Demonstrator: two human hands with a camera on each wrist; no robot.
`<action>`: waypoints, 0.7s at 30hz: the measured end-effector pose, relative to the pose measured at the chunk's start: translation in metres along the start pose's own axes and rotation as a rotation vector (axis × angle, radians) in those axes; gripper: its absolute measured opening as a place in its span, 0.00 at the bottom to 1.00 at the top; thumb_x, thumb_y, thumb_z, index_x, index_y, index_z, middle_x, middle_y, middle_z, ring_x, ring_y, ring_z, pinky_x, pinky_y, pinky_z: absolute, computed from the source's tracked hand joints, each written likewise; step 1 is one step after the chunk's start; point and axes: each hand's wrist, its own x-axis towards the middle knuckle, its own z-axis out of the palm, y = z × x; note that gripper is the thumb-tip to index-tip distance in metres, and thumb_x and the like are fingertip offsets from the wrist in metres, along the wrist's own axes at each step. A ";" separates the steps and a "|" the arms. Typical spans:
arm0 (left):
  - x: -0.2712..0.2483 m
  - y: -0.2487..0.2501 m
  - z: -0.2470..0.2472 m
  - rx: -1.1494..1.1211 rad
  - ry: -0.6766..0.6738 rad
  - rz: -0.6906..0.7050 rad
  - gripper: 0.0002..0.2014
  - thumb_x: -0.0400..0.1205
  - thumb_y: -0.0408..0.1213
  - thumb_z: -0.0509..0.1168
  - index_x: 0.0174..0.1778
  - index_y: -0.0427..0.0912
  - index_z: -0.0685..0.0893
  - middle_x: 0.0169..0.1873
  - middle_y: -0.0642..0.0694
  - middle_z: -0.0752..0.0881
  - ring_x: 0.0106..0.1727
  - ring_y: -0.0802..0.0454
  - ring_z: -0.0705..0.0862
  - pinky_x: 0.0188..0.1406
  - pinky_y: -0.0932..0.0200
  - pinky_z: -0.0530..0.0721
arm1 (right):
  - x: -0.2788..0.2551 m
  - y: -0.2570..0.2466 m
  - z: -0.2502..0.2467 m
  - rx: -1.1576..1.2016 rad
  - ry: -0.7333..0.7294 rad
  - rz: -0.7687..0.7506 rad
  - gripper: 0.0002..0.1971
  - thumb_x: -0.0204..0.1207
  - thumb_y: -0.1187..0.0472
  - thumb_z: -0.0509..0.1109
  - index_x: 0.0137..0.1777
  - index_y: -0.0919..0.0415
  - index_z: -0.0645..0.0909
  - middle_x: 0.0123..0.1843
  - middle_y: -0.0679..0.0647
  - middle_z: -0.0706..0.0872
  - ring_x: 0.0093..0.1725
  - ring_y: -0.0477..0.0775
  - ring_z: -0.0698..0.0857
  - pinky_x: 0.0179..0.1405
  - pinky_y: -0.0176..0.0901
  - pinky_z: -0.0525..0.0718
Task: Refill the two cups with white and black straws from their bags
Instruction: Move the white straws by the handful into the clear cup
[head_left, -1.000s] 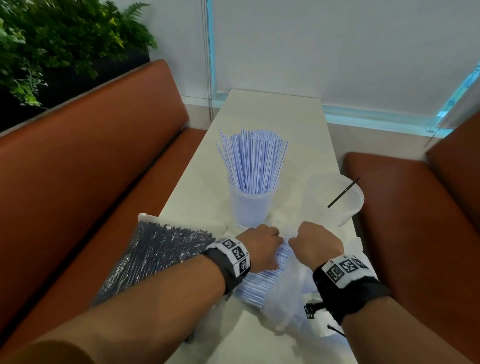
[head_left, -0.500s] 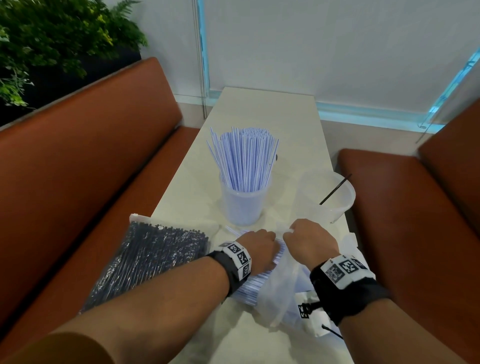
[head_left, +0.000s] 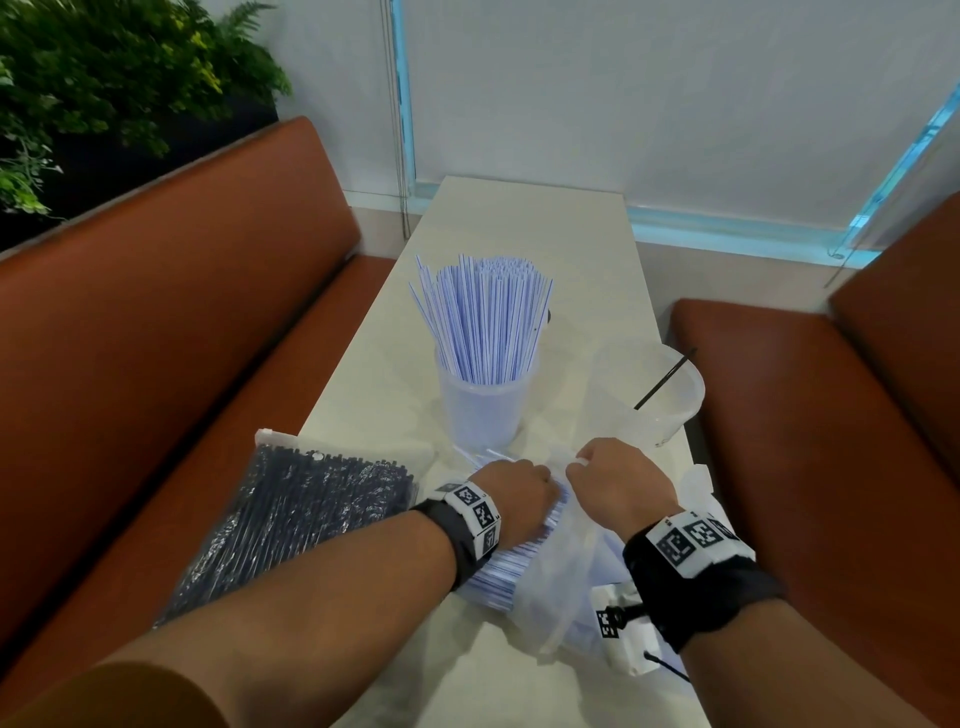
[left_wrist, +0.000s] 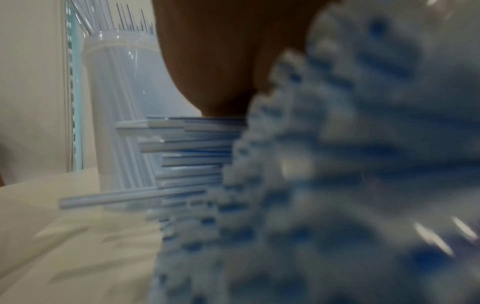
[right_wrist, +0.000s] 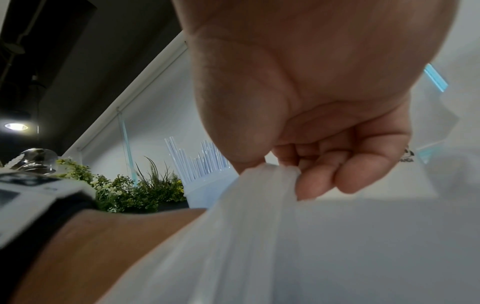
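Fingers (right_wrist: 322, 176) of the right hand (head_left: 618, 486) curled, pinching the lip of the clear bag (head_left: 558, 577) and holding it up off the table (head_left: 524, 228). Left hand (head_left: 511, 499) lies over the white straws (head_left: 511, 558) at the bag mouth; head view suggests fingers closed around the bundle, but the left wrist view shows only a thumb pressed on top, so the full grip cannot be told for certain.

White straws: ends poke out of the bag toward the left cup (head_left: 480, 410), which stands just beyond the hands and is already well stocked. Right cup (head_left: 657, 395) holds one black straw (head_left: 665, 384). Bag of black straws (head_left: 291, 519) lies flat on the near left of the table, untouched.

Step in hand, as I judge it: drawing a bundle of white straws out of the bag.
- Keep the bag lip taut and lifted so the plastic does not drag on the straws.
- Grip the bundle round its middle; ends are uneven and loose ones could slide out.
- Pull along the straws' length, toward the cup.

Against half a second ago: hands in much the same place, right hand raised slightly, bag lip lifted with it. Cups and black bag unchanged.
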 end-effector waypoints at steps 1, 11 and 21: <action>0.000 -0.001 -0.002 0.040 0.004 -0.019 0.18 0.85 0.45 0.64 0.69 0.40 0.78 0.59 0.40 0.81 0.60 0.40 0.81 0.52 0.47 0.79 | 0.001 0.000 -0.001 0.002 -0.001 -0.004 0.09 0.77 0.51 0.62 0.50 0.51 0.82 0.46 0.46 0.84 0.46 0.52 0.84 0.43 0.45 0.77; -0.059 -0.076 -0.024 0.258 0.043 -0.137 0.09 0.86 0.41 0.61 0.59 0.46 0.79 0.45 0.45 0.87 0.45 0.42 0.87 0.43 0.53 0.70 | 0.014 0.002 0.008 0.001 -0.053 -0.031 0.11 0.78 0.54 0.59 0.38 0.56 0.77 0.38 0.49 0.82 0.37 0.51 0.80 0.38 0.44 0.74; -0.112 -0.142 -0.024 0.007 0.097 -0.313 0.03 0.87 0.41 0.59 0.51 0.53 0.70 0.42 0.52 0.83 0.40 0.47 0.81 0.38 0.55 0.76 | 0.003 -0.019 0.002 0.320 0.172 -0.224 0.33 0.81 0.26 0.47 0.39 0.53 0.79 0.44 0.57 0.83 0.46 0.59 0.81 0.48 0.53 0.78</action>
